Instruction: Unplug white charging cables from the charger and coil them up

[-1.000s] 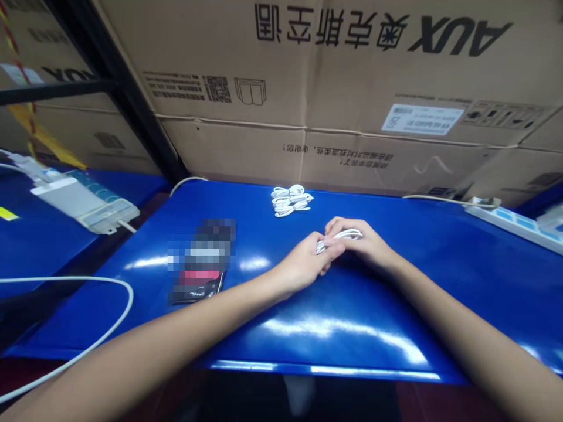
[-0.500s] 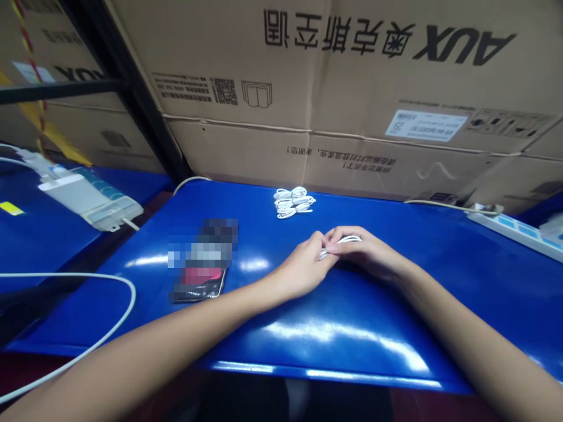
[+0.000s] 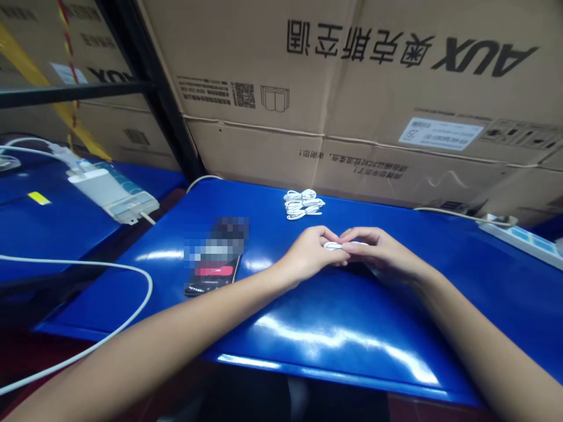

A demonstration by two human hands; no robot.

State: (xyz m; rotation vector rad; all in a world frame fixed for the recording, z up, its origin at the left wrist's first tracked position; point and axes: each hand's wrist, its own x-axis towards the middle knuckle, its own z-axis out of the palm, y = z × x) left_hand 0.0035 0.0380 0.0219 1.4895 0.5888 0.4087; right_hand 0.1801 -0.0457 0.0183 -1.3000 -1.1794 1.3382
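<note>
The left hand (image 3: 310, 253) and right hand (image 3: 382, 252) meet over the middle of the blue desk (image 3: 352, 334), each grip closed to a pinch on a small folded white cable (image 3: 338, 246) held between them. The cable's long axis runs roughly left to right, with its left end hidden inside the left fingers. Both forearms angle in from the near corners, palms down, wrists bent. Beyond the hands, coiled white cables (image 3: 303, 204) lie near the far edge. A partly blurred phone (image 3: 213, 282) lies to the left, and a power strip (image 3: 519, 241) lies at far right.
</note>
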